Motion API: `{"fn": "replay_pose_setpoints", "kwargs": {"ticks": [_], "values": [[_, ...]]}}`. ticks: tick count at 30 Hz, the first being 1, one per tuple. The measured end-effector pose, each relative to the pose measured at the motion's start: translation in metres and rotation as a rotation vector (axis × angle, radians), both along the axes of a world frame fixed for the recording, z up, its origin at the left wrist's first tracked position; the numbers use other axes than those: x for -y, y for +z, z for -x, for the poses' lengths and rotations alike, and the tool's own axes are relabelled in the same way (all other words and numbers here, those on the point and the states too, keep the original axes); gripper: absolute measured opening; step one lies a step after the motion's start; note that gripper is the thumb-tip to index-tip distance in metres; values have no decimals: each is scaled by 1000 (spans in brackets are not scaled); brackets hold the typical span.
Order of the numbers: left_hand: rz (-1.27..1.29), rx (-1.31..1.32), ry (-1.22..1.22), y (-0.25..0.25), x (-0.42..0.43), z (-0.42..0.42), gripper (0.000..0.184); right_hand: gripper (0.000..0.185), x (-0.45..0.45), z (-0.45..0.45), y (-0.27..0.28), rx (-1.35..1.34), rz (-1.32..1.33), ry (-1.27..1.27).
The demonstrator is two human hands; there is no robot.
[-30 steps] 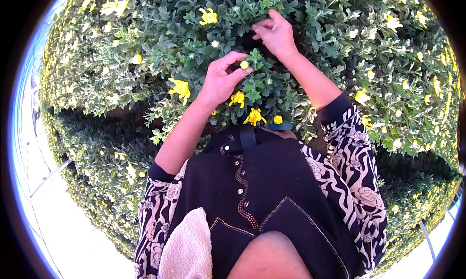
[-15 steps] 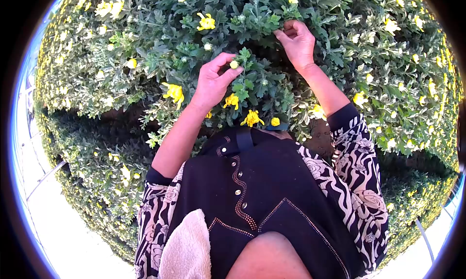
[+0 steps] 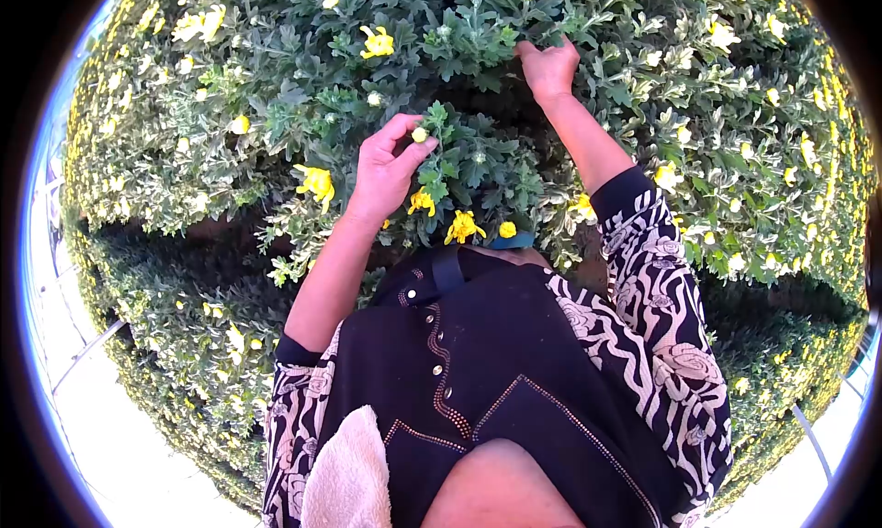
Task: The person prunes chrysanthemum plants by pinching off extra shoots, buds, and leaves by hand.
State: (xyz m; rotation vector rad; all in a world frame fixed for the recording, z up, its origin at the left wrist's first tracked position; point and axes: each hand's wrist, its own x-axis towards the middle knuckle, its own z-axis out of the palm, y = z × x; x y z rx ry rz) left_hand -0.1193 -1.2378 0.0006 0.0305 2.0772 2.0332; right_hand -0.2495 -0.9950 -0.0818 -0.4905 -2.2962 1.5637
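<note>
My left hand is closed in a pinch at a pale yellow chrysanthemum bud, with the bud's leafy stem just beside the fingertips. Farther off and to the right, my right hand reaches into the chrysanthemum foliage. Its fingers are curled, and leaves hide the tips, so what they hold cannot be seen. Between the two hands lies a shaded gap in the plants. Below my left hand are open yellow flowers, and another yellow flower hangs left of the wrist.
Dense rows of chrysanthemums with yellow blooms and pale buds spread on both sides. Dark gaps run between the rows. A black strap and a small blue-green item sit at my waist, close against the plants.
My right hand has pushed deeper among the leaves, its fingertips now hidden. My left hand keeps its pinch at the bud. The whole view has shifted slightly.
</note>
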Motion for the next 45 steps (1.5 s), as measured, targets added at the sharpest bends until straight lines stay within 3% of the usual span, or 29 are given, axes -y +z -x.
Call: {"fn": "replay_pose_setpoints", "kwargs": {"ticks": [2, 4, 6, 8, 10, 15, 19, 21, 22, 23, 24, 26, 28, 29, 31, 35, 37, 42, 44, 45], "values": [[-10, -8, 8, 1, 1, 0, 20, 25, -6, 2, -30, 51, 522, 13], [-20, -11, 7, 0, 1, 1, 20, 32, -10, -2, -45, 66, 536, 4], [-4, -30, -21, -5, 2, 5, 20, 26, -10, -23, -35, -75, 468, 299], [4, -31, -22, -4, -3, 9, 20, 29, -14, -36, -19, -58, 473, 384], [-29, -48, 35, -1, -12, 12, 21, 25, -26, -43, -7, -383, -463, 757], [89, -92, 56, -6, -18, 19, 22, 31, -27, -41, -3, -462, -749, 858], [-42, -72, 136, -3, -25, 17, 23, 31, -38, -37, -25, -469, -863, 911], [-40, -63, 149, -4, -24, 18, 23, 25, -37, -40, -27, -178, -1159, 1053], [-36, -60, 119, -6, -21, 18, 23, 25, -41, -38, -51, -179, -1158, 1054], [-31, -57, 89, -8, -20, 18, 24, 22, -37, -35, -58, 175, -864, 1024], [-28, -59, 91, -10, -20, 17, 24, 21, -38, -40, -65, 185, -857, 1020], [-39, -96, 119, -12, -23, 13, 23, 20, -19, -55, -6, 205, -844, 1010], [-58, -59, 122, -15, -23, 13, 24, 24, -2, -58, 12, -38, -179, 978], [-34, -169, 113, -15, -26, 15, 25, 36, 2, -57, 36, 154, 158, 1110], [94, -301, 72, -13, -26, 14, 26, 33, 20, -62, 29, 175, 264, 1106], [84, -341, 155, -10, -30, 14, 25, 30, 26, -65, 31, 255, 450, 968], [-58, -98, 214, -8, -27, 12, 22, 24, 27, -67, 33, 291, 511, 840], [-13, -19, 228, -3, -29, 9, 17, 23, 30, -69, 30, 324, 593, 736], [-179, -20, 307, -1, -30, 11, 17, 26, 30, -64, 29, 196, 456, 837], [-150, -30, 290, -4, -27, 12, 17, 28, 25, -63, 31, 378, 564, 838]]}}
